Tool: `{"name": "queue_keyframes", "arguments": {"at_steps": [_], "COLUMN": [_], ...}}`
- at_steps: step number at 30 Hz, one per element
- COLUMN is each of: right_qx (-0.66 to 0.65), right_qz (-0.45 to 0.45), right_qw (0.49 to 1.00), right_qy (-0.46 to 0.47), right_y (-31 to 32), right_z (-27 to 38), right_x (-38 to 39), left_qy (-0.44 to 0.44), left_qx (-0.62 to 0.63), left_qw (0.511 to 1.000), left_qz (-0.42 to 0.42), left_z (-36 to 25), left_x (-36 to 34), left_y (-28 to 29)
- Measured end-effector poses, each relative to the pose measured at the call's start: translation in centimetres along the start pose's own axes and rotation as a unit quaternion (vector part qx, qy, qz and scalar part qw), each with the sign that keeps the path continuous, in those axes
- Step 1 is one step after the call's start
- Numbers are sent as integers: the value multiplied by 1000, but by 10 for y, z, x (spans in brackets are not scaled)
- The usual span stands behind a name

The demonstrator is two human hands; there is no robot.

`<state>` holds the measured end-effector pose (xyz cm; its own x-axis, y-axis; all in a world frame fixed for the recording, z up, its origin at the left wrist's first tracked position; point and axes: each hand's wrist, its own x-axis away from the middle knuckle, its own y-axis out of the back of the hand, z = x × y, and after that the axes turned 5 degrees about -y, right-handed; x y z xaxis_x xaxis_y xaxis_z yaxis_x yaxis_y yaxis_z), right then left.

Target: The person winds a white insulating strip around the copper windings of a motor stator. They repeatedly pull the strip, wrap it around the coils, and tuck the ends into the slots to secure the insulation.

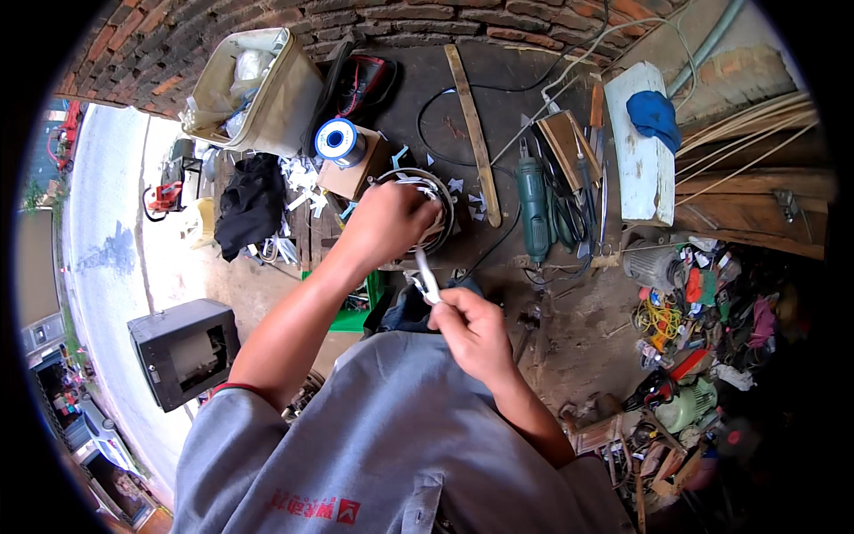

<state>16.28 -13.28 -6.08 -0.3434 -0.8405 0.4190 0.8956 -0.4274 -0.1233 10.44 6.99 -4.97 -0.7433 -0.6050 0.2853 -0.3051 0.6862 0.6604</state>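
Note:
A round, open metal housing [452, 210] with white strips inside its rim stands at the front of the dark workbench [405, 89]. My left hand [387, 222] reaches over it from the left, its fingers curled down at the opening; what they hold, if anything, is hidden. Closer to my body, my right hand [476, 334] is closed in a pinch on a narrow white strip [428, 278], which points up toward the housing. A cardboard box [342, 181] beside the housing carries a spool of wire [341, 142] with a blue and white face.
Right of the housing lie a wooden slat [471, 133] and a green power tool [533, 209] with a black cord. White scraps [305, 185] and a black cloth [249, 205] lie left, below a plastic bucket [280, 98]. A green crate [356, 311] sits under my left forearm.

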Motion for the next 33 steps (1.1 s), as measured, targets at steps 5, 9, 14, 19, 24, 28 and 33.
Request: {"name": "queue_keyframes", "arguments": {"at_steps": [5, 9, 14, 19, 24, 28, 33], "right_qx": [-36, -32, 5, 265, -6, -330, -351], "right_qz": [-24, 6, -256, -132, 111, 132, 122], "right_qw": [997, 998, 960, 955, 989, 934, 928], "right_qy": [-57, -54, -117, 31, -102, -26, 27], "right_y": [15, 11, 76, 70, 33, 49, 73], "right_z": [21, 20, -16, 18, 56, 74, 119], "right_x": [22, 42, 43, -4, -19, -24, -41], "left_qy": [83, 191, 91, -115, -200, -164, -102], "left_qx": [342, 696, 641, 375, 307, 350, 359], "left_qw": [922, 689, 761, 920, 930, 921, 927], "left_qz": [164, 64, 46, 5, -24, -44, -38], "left_z": [15, -14, -15, -36, -35, -14, 13], "left_x": [89, 87, 97, 113, 121, 138, 163], "left_y": [-19, -55, -71, -54, -45, -28, -10]}}
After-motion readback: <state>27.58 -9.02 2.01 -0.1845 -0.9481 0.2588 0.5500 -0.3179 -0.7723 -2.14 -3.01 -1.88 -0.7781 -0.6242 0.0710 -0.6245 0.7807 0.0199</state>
